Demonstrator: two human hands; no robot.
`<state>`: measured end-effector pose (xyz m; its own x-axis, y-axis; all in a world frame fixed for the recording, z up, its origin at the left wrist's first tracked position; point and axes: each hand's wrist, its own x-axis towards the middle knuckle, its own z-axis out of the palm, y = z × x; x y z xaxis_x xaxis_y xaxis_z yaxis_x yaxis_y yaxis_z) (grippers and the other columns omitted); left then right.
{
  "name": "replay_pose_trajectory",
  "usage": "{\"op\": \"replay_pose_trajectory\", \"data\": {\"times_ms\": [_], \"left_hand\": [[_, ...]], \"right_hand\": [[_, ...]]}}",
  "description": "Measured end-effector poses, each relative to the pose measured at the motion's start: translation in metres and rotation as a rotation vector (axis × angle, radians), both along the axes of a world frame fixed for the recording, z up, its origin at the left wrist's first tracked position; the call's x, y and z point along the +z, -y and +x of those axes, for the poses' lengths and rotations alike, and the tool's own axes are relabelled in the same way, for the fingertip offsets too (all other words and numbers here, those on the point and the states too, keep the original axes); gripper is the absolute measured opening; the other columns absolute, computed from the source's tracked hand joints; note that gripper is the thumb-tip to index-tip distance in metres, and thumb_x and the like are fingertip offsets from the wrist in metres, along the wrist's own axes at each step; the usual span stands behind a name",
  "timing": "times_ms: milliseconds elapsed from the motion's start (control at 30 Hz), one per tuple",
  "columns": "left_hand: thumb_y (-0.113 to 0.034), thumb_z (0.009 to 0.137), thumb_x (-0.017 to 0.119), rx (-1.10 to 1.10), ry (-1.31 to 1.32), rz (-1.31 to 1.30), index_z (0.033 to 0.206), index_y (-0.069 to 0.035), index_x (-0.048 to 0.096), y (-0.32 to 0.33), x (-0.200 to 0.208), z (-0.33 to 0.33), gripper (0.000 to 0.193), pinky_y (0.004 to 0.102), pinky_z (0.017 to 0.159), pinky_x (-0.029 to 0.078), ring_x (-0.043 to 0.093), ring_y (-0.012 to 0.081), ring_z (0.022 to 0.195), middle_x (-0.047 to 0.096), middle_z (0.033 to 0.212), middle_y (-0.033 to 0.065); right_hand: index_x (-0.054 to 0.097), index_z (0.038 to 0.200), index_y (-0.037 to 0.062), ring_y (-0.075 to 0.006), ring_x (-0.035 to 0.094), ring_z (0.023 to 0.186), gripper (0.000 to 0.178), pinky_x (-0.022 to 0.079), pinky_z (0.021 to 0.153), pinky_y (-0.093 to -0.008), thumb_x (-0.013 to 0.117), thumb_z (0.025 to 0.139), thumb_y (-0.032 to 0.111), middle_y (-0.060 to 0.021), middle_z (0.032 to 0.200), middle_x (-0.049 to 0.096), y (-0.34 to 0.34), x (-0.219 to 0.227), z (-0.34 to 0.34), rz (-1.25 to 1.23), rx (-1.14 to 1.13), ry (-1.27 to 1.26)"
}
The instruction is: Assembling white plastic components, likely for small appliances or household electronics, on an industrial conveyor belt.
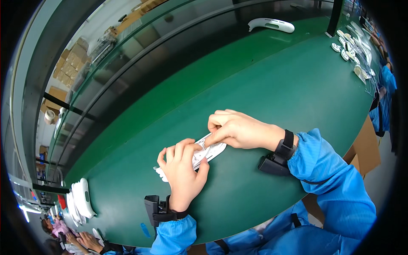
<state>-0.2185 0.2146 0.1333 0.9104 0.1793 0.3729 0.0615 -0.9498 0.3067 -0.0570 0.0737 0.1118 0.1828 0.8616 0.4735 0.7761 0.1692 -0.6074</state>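
Observation:
A long white plastic housing (pixel 217 149) with rounded ends and small holes in its face lies slantwise on the green tabletop. My left hand (pixel 183 166) lies over its lower left part, fingers bent across the far side and thumb along the near edge, closed on it. At the upper right end is my right hand (pixel 240 129), its fingers curled together and the index finger pressed down on the housing's face. My fingers cover much of the housing, and I cannot make out any small part between the right fingertips.
Another white curved housing (pixel 272 24) lies at the far edge. Small white parts with wires (pixel 350 47) are heaped far right. Several white housings (pixel 83 197) stand at left, near another person's hands (pixel 90 242). A dark frame post (pixel 335 19) rises at the back.

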Motion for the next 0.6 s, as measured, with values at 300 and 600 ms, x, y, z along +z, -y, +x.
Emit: {"op": "replay_pose_trajectory", "data": {"times_ms": [300, 600], "left_hand": [[-0.021, 0.076, 0.073, 0.024, 0.010, 0.034, 0.074, -0.012, 0.060, 0.001, -0.009, 0.000, 0.016, 0.0486, 0.101, 0.026, 0.052, 0.0262, 0.105, 0.062, 0.109, 0.0033], [-0.019, 0.074, 0.073, 0.077, 0.011, 0.121, 0.071, -0.009, 0.058, 0.014, -0.009, 0.005, 0.019, 0.0564, 0.101, 0.024, 0.050, 0.0278, 0.108, 0.061, 0.108, 0.0044]], "right_hand": [[0.073, 0.104, 0.0142, -0.0226, 0.051, 0.091, 0.022, 0.043, 0.083, -0.0336, 0.063, 0.085, 0.009, -0.0054, 0.088, 0.053, -0.003, -0.003, 0.001, -0.105, 0.089, -0.222], [0.068, 0.106, 0.0127, -0.0249, 0.048, 0.102, 0.024, 0.043, 0.089, -0.0358, 0.065, 0.082, 0.008, -0.0073, 0.098, 0.052, -0.004, 0.003, -0.003, -0.174, 0.062, -0.272]]}}
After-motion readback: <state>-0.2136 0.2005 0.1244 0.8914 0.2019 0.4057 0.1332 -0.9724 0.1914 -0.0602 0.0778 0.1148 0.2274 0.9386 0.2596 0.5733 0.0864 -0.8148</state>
